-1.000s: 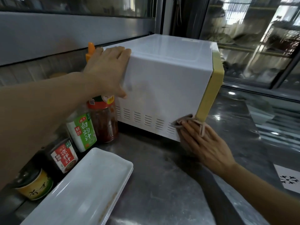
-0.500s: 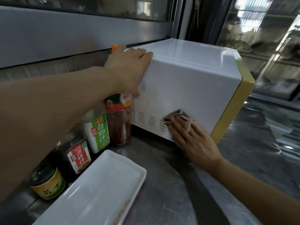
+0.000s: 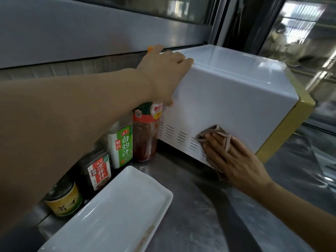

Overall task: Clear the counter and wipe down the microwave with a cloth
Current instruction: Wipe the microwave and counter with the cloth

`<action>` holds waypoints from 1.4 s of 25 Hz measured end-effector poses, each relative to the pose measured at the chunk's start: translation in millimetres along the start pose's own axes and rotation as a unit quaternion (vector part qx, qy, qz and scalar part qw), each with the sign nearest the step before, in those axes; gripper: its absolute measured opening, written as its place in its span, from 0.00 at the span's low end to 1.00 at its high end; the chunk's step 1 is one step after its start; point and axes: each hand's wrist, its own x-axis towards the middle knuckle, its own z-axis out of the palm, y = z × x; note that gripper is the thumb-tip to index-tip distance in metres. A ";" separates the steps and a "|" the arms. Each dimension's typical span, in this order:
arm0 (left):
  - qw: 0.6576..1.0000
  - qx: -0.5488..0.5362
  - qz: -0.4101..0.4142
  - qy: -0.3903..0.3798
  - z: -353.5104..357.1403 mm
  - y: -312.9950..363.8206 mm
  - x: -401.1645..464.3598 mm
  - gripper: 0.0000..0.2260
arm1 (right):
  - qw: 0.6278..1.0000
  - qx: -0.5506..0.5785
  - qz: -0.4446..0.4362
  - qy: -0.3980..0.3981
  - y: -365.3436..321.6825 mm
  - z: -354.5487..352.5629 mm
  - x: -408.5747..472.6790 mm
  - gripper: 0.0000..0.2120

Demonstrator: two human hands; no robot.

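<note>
A white microwave (image 3: 232, 91) with a yellow front frame stands on the steel counter (image 3: 196, 211). My left hand (image 3: 163, 73) grips its rear top corner, fingers over the top and thumb down the side panel. My right hand (image 3: 234, 159) presses a crumpled brown cloth (image 3: 212, 134) flat against the lower side panel, over the vent slots near the bottom edge. Part of the cloth is hidden under my palm.
Left of the microwave stand a red sauce jar (image 3: 147, 131), a green-labelled bottle (image 3: 122, 144), a dark red-labelled bottle (image 3: 99, 171) and a yellow-labelled tin (image 3: 63, 200). A white rectangular tray (image 3: 112, 211) lies at the front left. Glass doors are behind.
My right hand has slid the cloth along the lower side panel from the yellow front edge toward the vents at the rear. My left hand has stayed on the rear corner.
</note>
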 end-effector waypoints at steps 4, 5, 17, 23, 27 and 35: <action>1.000 0.007 -0.002 0.000 1.3 0.3 -0.7 0.48 | 0.998 -0.037 -0.042 -0.004 -34.0 0.8 91.6 0.27; 1.000 0.005 -0.002 0.000 1.1 1.0 -0.8 0.47 | 0.997 -0.045 -0.066 -0.021 -40.3 1.5 107.7 0.28; 1.000 0.009 -0.014 -0.012 1.1 2.6 2.2 0.47 | 0.988 -0.051 -0.131 -0.069 -34.4 1.4 120.6 0.36; 0.999 0.020 -0.020 -0.022 -3.6 4.2 2.4 0.48 | 0.986 -0.012 -0.155 -0.055 -23.2 1.7 72.0 0.25; 0.999 0.014 -0.023 -0.025 -0.4 7.9 0.3 0.49 | 0.987 0.008 -0.151 -0.048 -27.5 2.9 75.7 0.24; 0.999 -0.009 -0.036 -0.032 -2.6 10.5 -1.8 0.49 | 0.981 0.037 -0.164 -0.097 -43.8 8.5 79.0 0.21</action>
